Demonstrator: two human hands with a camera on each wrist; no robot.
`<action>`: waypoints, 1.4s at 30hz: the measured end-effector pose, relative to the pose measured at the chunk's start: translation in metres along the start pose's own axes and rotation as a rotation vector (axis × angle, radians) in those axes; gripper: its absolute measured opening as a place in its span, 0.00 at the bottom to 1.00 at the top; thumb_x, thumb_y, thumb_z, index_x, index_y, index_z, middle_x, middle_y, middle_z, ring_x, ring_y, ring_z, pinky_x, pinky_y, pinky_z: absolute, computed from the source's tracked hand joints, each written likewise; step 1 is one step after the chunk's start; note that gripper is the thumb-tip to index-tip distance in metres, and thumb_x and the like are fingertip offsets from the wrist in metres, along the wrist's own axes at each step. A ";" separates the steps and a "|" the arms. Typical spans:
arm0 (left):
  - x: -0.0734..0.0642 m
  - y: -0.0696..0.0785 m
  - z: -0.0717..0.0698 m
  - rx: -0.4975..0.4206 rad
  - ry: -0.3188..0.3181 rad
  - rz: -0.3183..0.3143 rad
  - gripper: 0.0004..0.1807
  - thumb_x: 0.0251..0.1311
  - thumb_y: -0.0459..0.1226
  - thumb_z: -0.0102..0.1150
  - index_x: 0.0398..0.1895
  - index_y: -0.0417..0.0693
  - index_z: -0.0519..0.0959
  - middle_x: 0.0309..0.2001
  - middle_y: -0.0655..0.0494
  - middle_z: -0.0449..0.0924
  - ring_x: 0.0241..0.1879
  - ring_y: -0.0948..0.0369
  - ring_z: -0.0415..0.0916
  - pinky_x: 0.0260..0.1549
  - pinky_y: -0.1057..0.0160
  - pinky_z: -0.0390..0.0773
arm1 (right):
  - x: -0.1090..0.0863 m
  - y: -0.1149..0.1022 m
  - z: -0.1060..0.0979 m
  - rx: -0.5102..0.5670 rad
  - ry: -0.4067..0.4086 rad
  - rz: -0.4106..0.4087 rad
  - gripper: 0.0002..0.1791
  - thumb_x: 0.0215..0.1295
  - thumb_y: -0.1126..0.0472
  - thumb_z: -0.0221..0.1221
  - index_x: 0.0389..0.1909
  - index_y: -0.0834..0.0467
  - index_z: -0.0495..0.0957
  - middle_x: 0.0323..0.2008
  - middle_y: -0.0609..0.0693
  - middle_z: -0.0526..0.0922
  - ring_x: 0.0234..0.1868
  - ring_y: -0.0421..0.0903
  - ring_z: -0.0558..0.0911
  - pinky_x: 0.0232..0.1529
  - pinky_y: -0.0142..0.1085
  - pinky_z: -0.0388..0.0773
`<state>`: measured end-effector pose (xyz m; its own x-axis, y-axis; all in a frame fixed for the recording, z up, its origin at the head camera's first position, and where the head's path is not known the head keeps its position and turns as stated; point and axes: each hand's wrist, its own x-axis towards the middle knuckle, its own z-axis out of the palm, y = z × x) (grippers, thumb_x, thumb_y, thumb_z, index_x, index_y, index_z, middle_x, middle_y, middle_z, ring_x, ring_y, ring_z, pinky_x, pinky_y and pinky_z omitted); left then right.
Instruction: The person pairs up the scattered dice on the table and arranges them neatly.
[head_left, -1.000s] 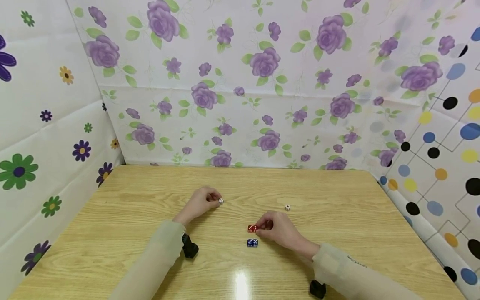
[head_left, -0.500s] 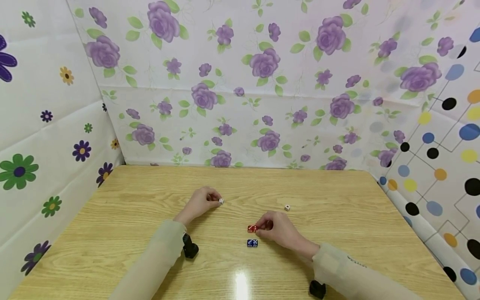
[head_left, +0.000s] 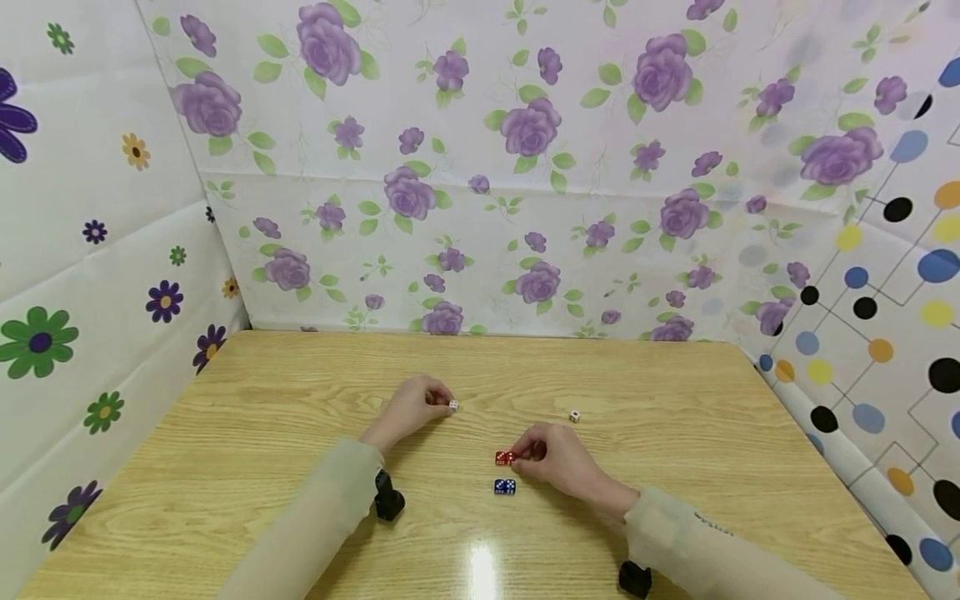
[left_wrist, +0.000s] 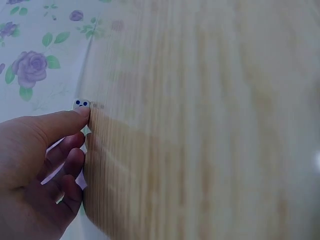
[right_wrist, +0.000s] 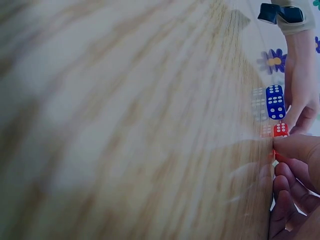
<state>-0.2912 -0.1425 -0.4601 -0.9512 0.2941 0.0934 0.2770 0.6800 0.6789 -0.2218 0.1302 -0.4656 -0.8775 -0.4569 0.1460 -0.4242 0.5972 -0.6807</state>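
Note:
My left hand [head_left: 408, 410] pinches a white die [head_left: 453, 405] at the left of the table's middle; in the left wrist view the thumb covers part of that die [left_wrist: 78, 103], whose dark pips show on top. Two red dice [head_left: 501, 458] sit side by side nearer the front. The fingertips of my right hand [head_left: 564, 463] pinch the right-hand one, and the right wrist view shows a red die [right_wrist: 281, 129] just beyond the thumb. Close in front of the red pair stand two blue dice [head_left: 505, 487], touching neither hand.
Another white die [head_left: 574, 416] lies beyond my right hand. All of this is on a wood-grain table [head_left: 660, 383], backed by a flowered cloth [head_left: 480, 225], with patterned cloths at both sides. Each wrist carries a black camera mount [head_left: 388, 500].
The left hand has slid a little to the right with the white die, closer to the red pair. My right hand and the other dice stay where they were.

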 end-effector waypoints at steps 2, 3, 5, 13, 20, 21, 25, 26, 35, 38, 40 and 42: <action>-0.001 0.004 0.002 -0.003 0.002 0.002 0.03 0.59 0.34 0.67 0.36 0.46 0.85 0.33 0.53 0.81 0.31 0.63 0.73 0.34 0.64 0.72 | 0.000 0.000 0.000 0.000 0.000 -0.001 0.05 0.56 0.64 0.70 0.34 0.54 0.86 0.29 0.44 0.83 0.26 0.33 0.74 0.28 0.26 0.74; -0.001 0.006 0.003 -0.002 0.003 0.003 0.03 0.59 0.34 0.67 0.35 0.46 0.85 0.33 0.54 0.81 0.31 0.63 0.72 0.34 0.64 0.72 | 0.000 0.000 0.000 0.001 -0.001 -0.002 0.05 0.56 0.64 0.70 0.34 0.54 0.86 0.29 0.44 0.83 0.26 0.33 0.75 0.28 0.26 0.74; -0.002 0.009 0.007 -0.003 0.007 0.008 0.03 0.59 0.34 0.68 0.35 0.46 0.85 0.32 0.54 0.81 0.30 0.63 0.72 0.33 0.65 0.72 | 0.000 0.000 0.000 0.005 -0.002 -0.003 0.05 0.56 0.64 0.70 0.34 0.54 0.86 0.29 0.44 0.83 0.26 0.33 0.75 0.28 0.26 0.74; 0.000 0.021 0.019 -0.016 -0.003 0.038 0.03 0.58 0.33 0.67 0.34 0.43 0.85 0.29 0.55 0.81 0.29 0.64 0.72 0.31 0.67 0.72 | 0.001 0.002 0.001 0.014 0.003 -0.003 0.05 0.56 0.63 0.70 0.33 0.54 0.86 0.28 0.43 0.83 0.26 0.34 0.75 0.28 0.27 0.74; 0.000 0.029 0.029 -0.027 -0.026 0.055 0.02 0.57 0.33 0.69 0.32 0.46 0.85 0.29 0.56 0.80 0.28 0.65 0.72 0.30 0.69 0.71 | 0.001 0.003 0.000 0.021 0.000 -0.003 0.05 0.56 0.63 0.70 0.33 0.54 0.86 0.28 0.44 0.83 0.27 0.34 0.75 0.28 0.27 0.74; 0.000 0.030 0.030 -0.028 -0.028 0.063 0.02 0.56 0.33 0.69 0.32 0.46 0.85 0.29 0.56 0.80 0.28 0.65 0.71 0.30 0.69 0.71 | 0.001 0.003 0.000 0.020 0.000 -0.003 0.05 0.56 0.64 0.70 0.33 0.54 0.86 0.28 0.44 0.83 0.27 0.34 0.75 0.28 0.27 0.74; -0.001 0.035 0.035 -0.025 -0.032 0.095 0.03 0.55 0.33 0.70 0.32 0.46 0.85 0.28 0.56 0.80 0.28 0.66 0.71 0.30 0.70 0.71 | 0.001 0.002 0.000 0.016 0.000 -0.004 0.05 0.56 0.64 0.70 0.33 0.54 0.86 0.29 0.44 0.83 0.27 0.33 0.75 0.28 0.26 0.74; -0.001 0.036 0.035 -0.026 -0.031 0.103 0.03 0.55 0.33 0.70 0.32 0.46 0.85 0.28 0.56 0.80 0.28 0.66 0.71 0.30 0.70 0.71 | 0.001 0.002 0.000 0.016 -0.001 -0.003 0.05 0.56 0.64 0.70 0.33 0.54 0.86 0.29 0.44 0.83 0.27 0.34 0.75 0.28 0.26 0.74; -0.005 0.045 0.043 -0.017 -0.042 0.127 0.03 0.54 0.33 0.71 0.32 0.47 0.86 0.29 0.57 0.82 0.28 0.67 0.72 0.30 0.71 0.72 | 0.002 0.002 0.000 0.037 -0.004 -0.005 0.05 0.56 0.64 0.70 0.33 0.54 0.86 0.28 0.45 0.83 0.26 0.34 0.76 0.28 0.27 0.74; -0.007 0.047 0.044 -0.018 -0.046 0.117 0.03 0.55 0.34 0.70 0.32 0.48 0.86 0.30 0.57 0.81 0.28 0.67 0.72 0.30 0.71 0.72 | 0.002 0.002 0.000 0.035 -0.001 -0.006 0.05 0.55 0.64 0.70 0.33 0.54 0.86 0.28 0.44 0.83 0.26 0.34 0.75 0.28 0.26 0.74; -0.008 0.049 0.045 -0.022 -0.044 0.116 0.02 0.55 0.34 0.70 0.31 0.47 0.86 0.30 0.57 0.81 0.29 0.67 0.72 0.30 0.71 0.71 | 0.002 0.003 0.000 0.032 0.001 -0.005 0.05 0.55 0.64 0.71 0.32 0.54 0.86 0.28 0.44 0.83 0.26 0.33 0.75 0.28 0.26 0.74; -0.009 0.050 0.045 -0.019 -0.037 0.124 0.02 0.55 0.33 0.70 0.31 0.47 0.86 0.31 0.56 0.82 0.29 0.66 0.72 0.30 0.71 0.71 | 0.002 0.003 0.000 0.029 0.003 -0.006 0.05 0.55 0.64 0.71 0.32 0.54 0.86 0.28 0.44 0.84 0.25 0.33 0.75 0.28 0.26 0.74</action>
<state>-0.2629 -0.0811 -0.4602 -0.9040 0.4000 0.1511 0.3894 0.6239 0.6776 -0.2248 0.1306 -0.4675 -0.8758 -0.4581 0.1521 -0.4224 0.5751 -0.7006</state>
